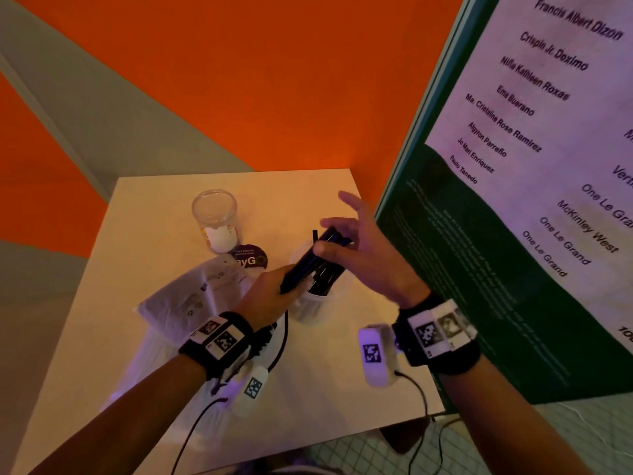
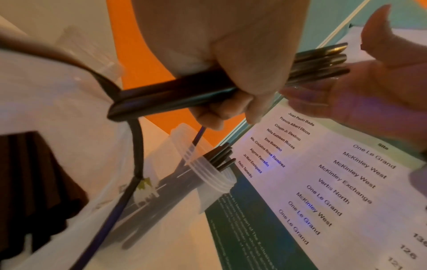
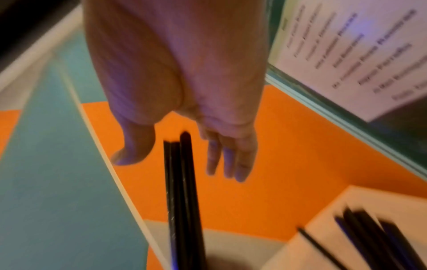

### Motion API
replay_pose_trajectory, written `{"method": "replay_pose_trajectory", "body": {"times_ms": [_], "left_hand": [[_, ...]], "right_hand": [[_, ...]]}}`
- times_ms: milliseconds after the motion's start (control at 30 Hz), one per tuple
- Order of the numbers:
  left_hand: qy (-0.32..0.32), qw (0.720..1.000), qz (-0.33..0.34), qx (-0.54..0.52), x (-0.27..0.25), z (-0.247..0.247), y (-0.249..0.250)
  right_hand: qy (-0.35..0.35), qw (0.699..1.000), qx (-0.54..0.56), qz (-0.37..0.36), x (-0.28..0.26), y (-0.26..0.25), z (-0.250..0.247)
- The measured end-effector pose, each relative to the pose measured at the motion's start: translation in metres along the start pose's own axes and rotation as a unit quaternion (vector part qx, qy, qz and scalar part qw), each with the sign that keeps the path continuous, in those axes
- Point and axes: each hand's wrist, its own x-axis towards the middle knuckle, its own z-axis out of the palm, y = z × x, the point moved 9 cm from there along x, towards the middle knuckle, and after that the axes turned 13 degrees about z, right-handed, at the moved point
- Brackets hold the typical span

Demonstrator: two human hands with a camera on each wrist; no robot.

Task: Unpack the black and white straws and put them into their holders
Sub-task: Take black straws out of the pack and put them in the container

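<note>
My left hand [image 1: 286, 286] grips a bundle of black straws [image 1: 317, 253] near its lower end, tilted above a clear plastic holder [image 1: 310, 308] that has several black straws standing in it. In the left wrist view the left hand [image 2: 233, 91] curls round the bundle [image 2: 171, 95], with the holder [image 2: 208, 176] below it. My right hand [image 1: 337, 228] is open with its fingers spread, and its palm [image 2: 369, 85] sits at the bundle's far ends. The blurred right wrist view shows the right hand [image 3: 182, 157] behind the straw tips [image 3: 182, 182].
A second clear holder [image 1: 215, 214] with something white at its bottom stands at the back of the white table [image 1: 342, 378]. A plastic pack of white straws [image 1: 191, 296] lies at the left, a purple label [image 1: 250, 259] beside it. A green board with a printed sheet [image 1: 513, 234] stands along the table's right side.
</note>
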Motion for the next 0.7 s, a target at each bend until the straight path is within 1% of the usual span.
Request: {"method": "replay_pose_trajectory", "body": {"times_ms": [67,133,200,267,333,400,500,567,633,700], "left_hand": [[0.001,1.000,0.010,-0.011,0.008,0.004,0.011],[-0.013,1.000,0.007,-0.020,0.017,0.011,0.018],[-0.025,0.999,-0.007,-0.019,0.026,0.013,0.016],[-0.044,0.999,-0.016,-0.001,0.033,0.013,0.007],[-0.045,0.997,-0.024,0.062,0.036,0.007,-0.005],[-0.053,0.987,-0.010,0.153,0.030,0.001,-0.015],[-0.126,0.955,0.025,0.267,0.017,0.008,-0.025],[-0.165,0.942,0.006,0.293,0.009,0.014,-0.036],[-0.174,0.939,-0.013,0.296,0.004,0.015,-0.042],[-0.179,0.938,-0.012,0.297,0.003,0.015,-0.043]], "right_hand": [[0.005,0.993,0.102,-0.051,-0.001,-0.001,0.011],[0.016,0.978,0.184,-0.097,-0.002,-0.007,0.010],[0.030,0.972,0.199,-0.124,-0.002,-0.016,-0.003],[0.069,0.967,0.191,-0.152,-0.002,-0.025,-0.027],[0.111,0.955,0.204,-0.186,-0.003,-0.030,-0.054],[0.147,0.945,0.206,-0.205,-0.002,-0.027,-0.072],[0.182,0.955,0.151,-0.177,0.012,-0.002,-0.073],[0.197,0.965,0.109,-0.134,0.025,0.026,-0.065],[0.222,0.969,0.066,-0.086,0.039,0.057,-0.059],[0.259,0.965,-0.012,-0.038,0.051,0.087,-0.056]]}}
